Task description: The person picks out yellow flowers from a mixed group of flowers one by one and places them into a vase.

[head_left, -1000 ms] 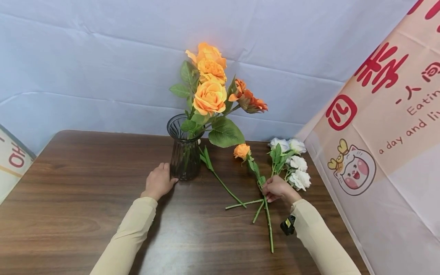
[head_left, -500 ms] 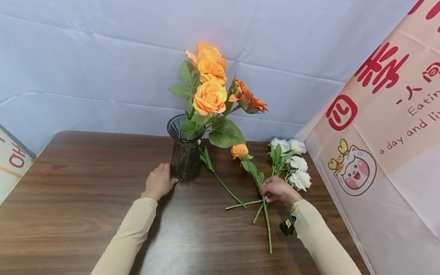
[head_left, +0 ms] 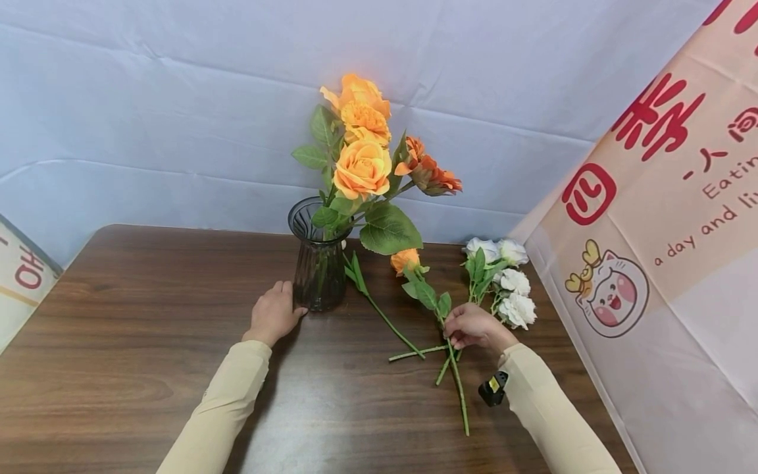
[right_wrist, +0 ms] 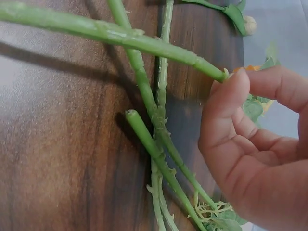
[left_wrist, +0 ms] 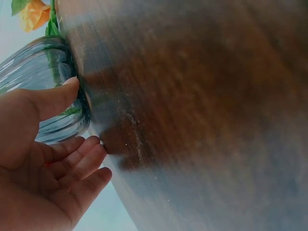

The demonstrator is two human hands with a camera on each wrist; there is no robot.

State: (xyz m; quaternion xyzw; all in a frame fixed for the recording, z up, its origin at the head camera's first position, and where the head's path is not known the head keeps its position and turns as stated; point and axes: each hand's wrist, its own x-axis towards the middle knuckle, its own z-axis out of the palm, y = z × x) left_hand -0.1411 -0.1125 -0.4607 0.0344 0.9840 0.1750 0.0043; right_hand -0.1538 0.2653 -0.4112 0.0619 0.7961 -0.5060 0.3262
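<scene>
In the head view my left hand point(head_left: 274, 315) rests against the left base of a dark ribbed glass vase point(head_left: 320, 276). Its thumb touches the glass, and the loosely bent fingers lie beside it in the left wrist view. The vase stands upright with several orange flowers point(head_left: 362, 168) in it. My right hand point(head_left: 474, 327) pinches the stem of a small orange rose point(head_left: 405, 261) between thumb and forefinger. Its bloom points away toward the vase, and the stem's cut end slants toward me. In the right wrist view the pinched stem point(right_wrist: 159, 46) crosses above other stems.
White flowers point(head_left: 514, 296) lie on the wooden table point(head_left: 148, 342) to the right, their stems crossing under my right hand. A green stem with leaves point(head_left: 387, 316) lies right of the vase. A pale cloth wall point(head_left: 177, 131) stands behind, and a printed banner point(head_left: 669, 217) on the right.
The orange rose has swung left toward the vase, with my right hand shifting slightly left. My left hand and the vase have stayed put.
</scene>
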